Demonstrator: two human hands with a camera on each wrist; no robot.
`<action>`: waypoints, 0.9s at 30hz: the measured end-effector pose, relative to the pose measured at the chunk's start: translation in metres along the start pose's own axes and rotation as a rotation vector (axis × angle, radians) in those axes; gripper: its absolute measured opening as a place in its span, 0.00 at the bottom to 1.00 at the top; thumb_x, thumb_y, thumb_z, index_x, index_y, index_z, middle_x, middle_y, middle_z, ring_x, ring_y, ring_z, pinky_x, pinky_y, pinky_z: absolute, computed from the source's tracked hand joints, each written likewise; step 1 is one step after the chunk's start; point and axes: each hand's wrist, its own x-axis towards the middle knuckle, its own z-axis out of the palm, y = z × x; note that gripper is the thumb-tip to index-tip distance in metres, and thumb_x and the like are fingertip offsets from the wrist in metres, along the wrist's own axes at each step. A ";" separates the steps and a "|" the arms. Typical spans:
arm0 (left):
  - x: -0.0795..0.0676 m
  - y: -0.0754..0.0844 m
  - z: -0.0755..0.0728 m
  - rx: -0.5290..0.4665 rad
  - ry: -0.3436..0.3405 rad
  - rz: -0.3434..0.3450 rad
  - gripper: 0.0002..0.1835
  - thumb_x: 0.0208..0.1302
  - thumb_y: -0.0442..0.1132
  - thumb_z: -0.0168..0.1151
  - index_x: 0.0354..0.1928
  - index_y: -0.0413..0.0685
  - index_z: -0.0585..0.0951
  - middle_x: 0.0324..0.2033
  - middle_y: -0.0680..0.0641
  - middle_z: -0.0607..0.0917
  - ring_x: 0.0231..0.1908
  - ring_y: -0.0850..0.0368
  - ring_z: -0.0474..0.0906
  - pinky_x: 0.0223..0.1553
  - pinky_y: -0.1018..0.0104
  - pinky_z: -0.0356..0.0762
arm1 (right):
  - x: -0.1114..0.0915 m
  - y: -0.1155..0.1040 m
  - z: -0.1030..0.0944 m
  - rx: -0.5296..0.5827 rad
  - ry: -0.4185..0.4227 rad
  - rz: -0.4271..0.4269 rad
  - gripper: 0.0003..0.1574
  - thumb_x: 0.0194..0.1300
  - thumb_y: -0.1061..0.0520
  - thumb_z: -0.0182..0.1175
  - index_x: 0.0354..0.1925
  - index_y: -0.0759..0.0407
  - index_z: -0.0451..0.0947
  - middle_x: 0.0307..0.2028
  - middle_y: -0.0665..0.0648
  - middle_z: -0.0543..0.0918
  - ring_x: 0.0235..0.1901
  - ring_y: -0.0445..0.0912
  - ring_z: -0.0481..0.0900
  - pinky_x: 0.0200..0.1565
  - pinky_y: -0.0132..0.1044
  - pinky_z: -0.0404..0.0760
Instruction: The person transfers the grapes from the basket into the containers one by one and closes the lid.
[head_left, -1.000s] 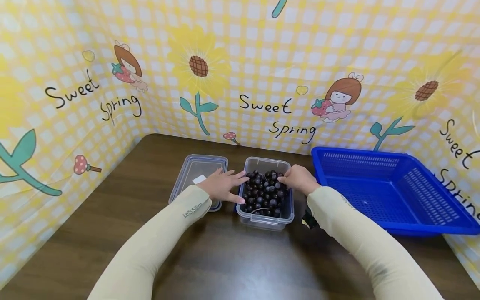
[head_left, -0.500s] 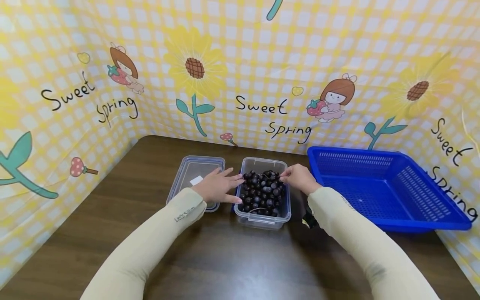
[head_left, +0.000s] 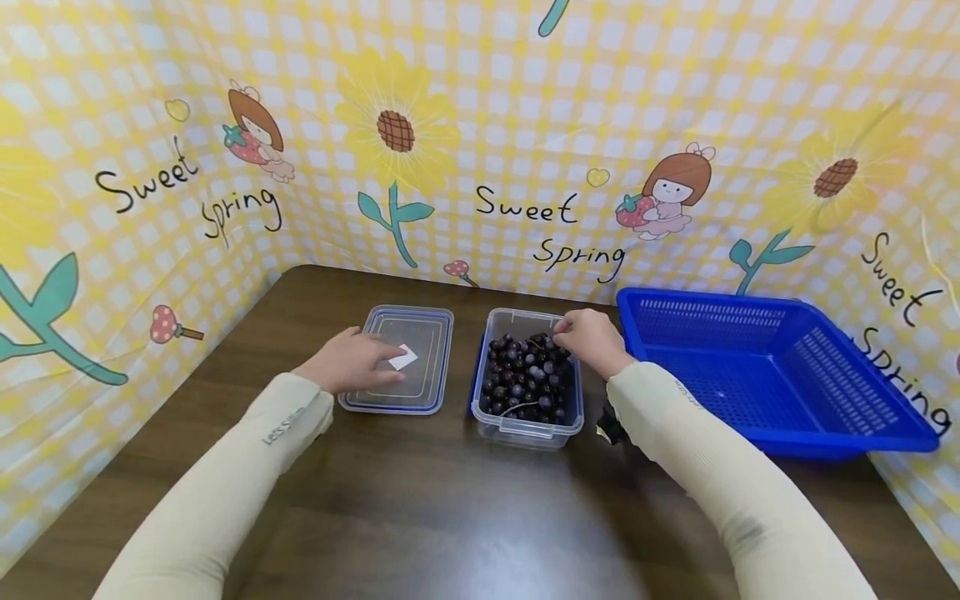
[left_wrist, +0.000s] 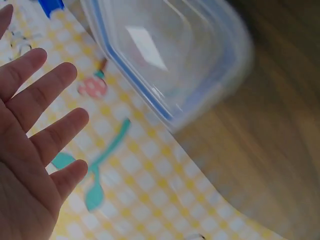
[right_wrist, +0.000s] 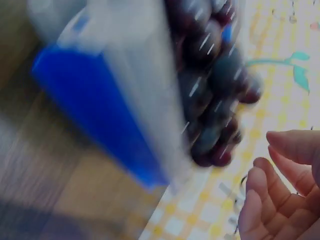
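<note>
ur L hand (head_left: 351, 360) is spread over the lid (head_left: 426, 350), 9 o'clock from the box (head_left: 525, 431); R hand (head_left: 592, 340) is loosely curled, nothing held, box's 2 o'clock; grapes (head_left: 525, 377) r inside

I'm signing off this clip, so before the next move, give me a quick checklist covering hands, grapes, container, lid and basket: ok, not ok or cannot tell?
1. Container upright: ok.
2. Lid clear of the container: ok, it lies separately to the left.
3. Grapes all below the container's rim: cannot tell, the angles leave it unclear.
4. Left hand gripping the lid: not ok, it is spread over it.
5. Right hand free: ok, nothing shows in its grasp.
6. Blue basket apart from the container: ok.
</note>
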 end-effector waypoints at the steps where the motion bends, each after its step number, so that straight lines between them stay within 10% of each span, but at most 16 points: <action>1: -0.006 -0.006 0.000 0.016 0.013 -0.002 0.25 0.63 0.51 0.62 0.56 0.44 0.80 0.47 0.42 0.85 0.51 0.40 0.78 0.57 0.36 0.65 | 0.000 -0.007 0.001 -0.002 -0.004 -0.021 0.11 0.64 0.56 0.62 0.43 0.60 0.84 0.44 0.58 0.85 0.41 0.52 0.81 0.41 0.46 0.79; 12: -0.052 -0.031 0.006 0.118 0.177 0.072 0.11 0.56 0.33 0.64 0.41 0.46 0.88 0.25 0.48 0.87 0.19 0.57 0.79 0.24 0.60 0.76 | -0.005 -0.085 0.047 -0.118 -0.114 -0.392 0.09 0.62 0.61 0.63 0.42 0.61 0.84 0.40 0.56 0.86 0.40 0.48 0.83 0.44 0.40 0.80; 16: -0.056 -0.029 0.013 0.095 0.072 0.076 0.14 0.52 0.34 0.69 0.43 0.47 0.87 0.28 0.48 0.87 0.24 0.54 0.80 0.27 0.58 0.78 | -0.012 -0.108 0.069 -0.192 -0.160 -0.516 0.11 0.58 0.67 0.62 0.41 0.63 0.84 0.40 0.57 0.86 0.40 0.49 0.84 0.44 0.37 0.81; 21: -0.061 -0.019 0.022 0.096 -0.082 0.033 0.19 0.47 0.41 0.75 0.45 0.50 0.86 0.36 0.48 0.88 0.35 0.48 0.83 0.37 0.52 0.79 | -0.024 -0.132 0.097 -0.217 -0.211 -0.528 0.18 0.55 0.71 0.58 0.43 0.60 0.85 0.42 0.56 0.86 0.43 0.48 0.83 0.44 0.32 0.80; 27: -0.051 -0.002 0.028 0.220 0.049 0.118 0.08 0.44 0.40 0.76 0.27 0.54 0.84 0.24 0.54 0.85 0.30 0.51 0.81 0.34 0.54 0.76 | -0.039 -0.136 0.125 -0.244 -0.049 -0.535 0.12 0.53 0.69 0.62 0.36 0.59 0.85 0.34 0.54 0.85 0.35 0.46 0.83 0.37 0.31 0.81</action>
